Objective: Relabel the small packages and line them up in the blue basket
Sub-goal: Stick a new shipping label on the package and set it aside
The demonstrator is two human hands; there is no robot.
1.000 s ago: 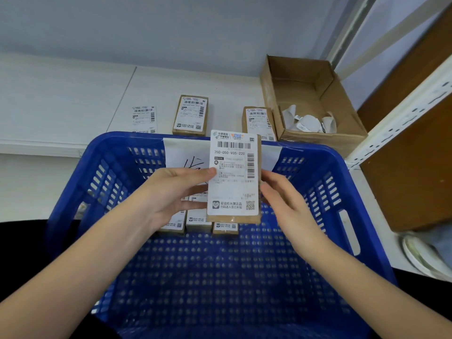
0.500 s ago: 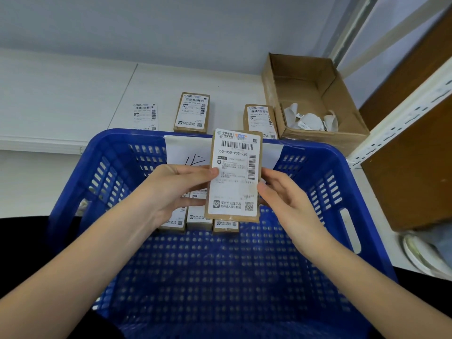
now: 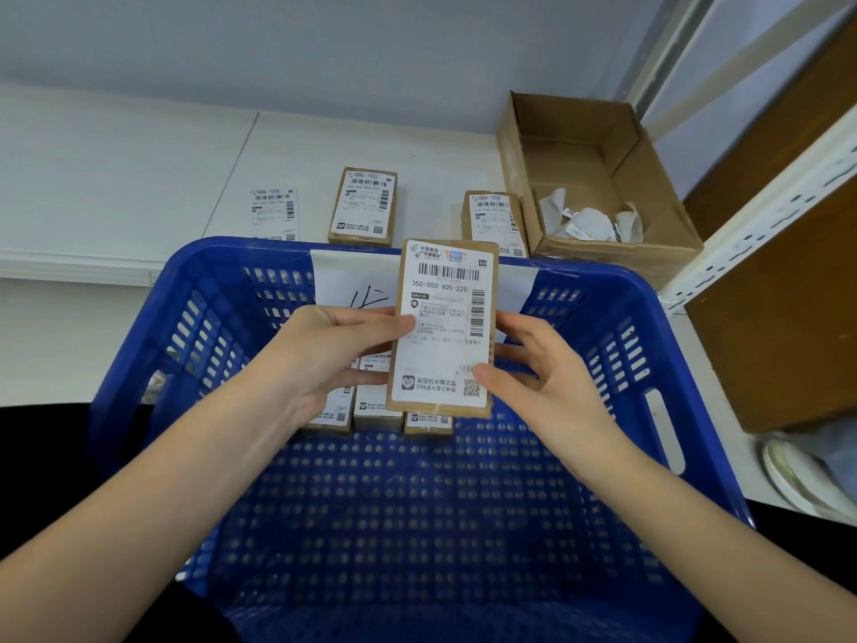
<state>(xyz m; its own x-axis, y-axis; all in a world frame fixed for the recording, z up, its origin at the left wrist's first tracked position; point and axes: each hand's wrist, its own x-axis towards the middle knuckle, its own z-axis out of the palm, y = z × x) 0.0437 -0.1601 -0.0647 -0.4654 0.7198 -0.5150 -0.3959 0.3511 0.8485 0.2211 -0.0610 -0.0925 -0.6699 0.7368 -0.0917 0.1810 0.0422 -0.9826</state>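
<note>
A small brown package [image 3: 444, 327] with a white shipping label on its face is held upright above the blue basket [image 3: 617, 345]. My left hand [image 3: 324, 359] grips its left edge, thumb on the label. My right hand [image 3: 542, 364] pinches its lower right side, thumb near the QR code. Behind and below it, three labelled packages [image 3: 378, 408] stand side by side in a row on the basket floor, partly hidden by my left hand and the held package. Two more labelled packages [image 3: 364, 206] [image 3: 494, 222] lie on the white table beyond the basket.
A loose label sheet [image 3: 273, 214] lies on the table at the left. An open cardboard box [image 3: 598, 178] with crumpled label backings stands at the back right. A white metal rack post [image 3: 760, 211] and brown panels stand at the right. A paper sign [image 3: 357, 290] hangs on the basket's far wall.
The held package has tilted slightly to the right and my right thumb has come onto its lower right corner. The rest is unchanged.
</note>
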